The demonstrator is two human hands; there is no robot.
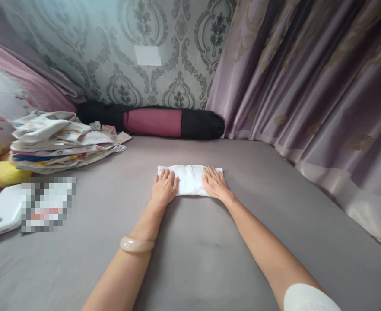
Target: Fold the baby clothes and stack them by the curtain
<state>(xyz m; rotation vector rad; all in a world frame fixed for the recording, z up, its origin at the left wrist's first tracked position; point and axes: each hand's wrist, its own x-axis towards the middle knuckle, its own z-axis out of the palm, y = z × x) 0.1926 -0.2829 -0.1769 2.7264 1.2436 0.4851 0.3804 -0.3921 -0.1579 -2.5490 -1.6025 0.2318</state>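
Note:
A white folded cloth [190, 180] lies flat as a narrow strip on the grey sheet [190, 246], its long side running left to right. My left hand [165, 186] rests palm down on the cloth's left end, fingers stretched out. On the right end lies my right hand [214, 182], also flat with its fingers extended and slightly spread. Both palms are hidden, and so are the parts of the cloth beneath them. A pale bangle [137, 244] is on my left forearm.
To the left is a stack of folded clothes [64, 142], with a white device [7, 209] and a blurred packet [49, 203] nearer me. A long black and maroon bag [151, 122] lies along the wall. Purple curtains [294, 77] hang along the right side.

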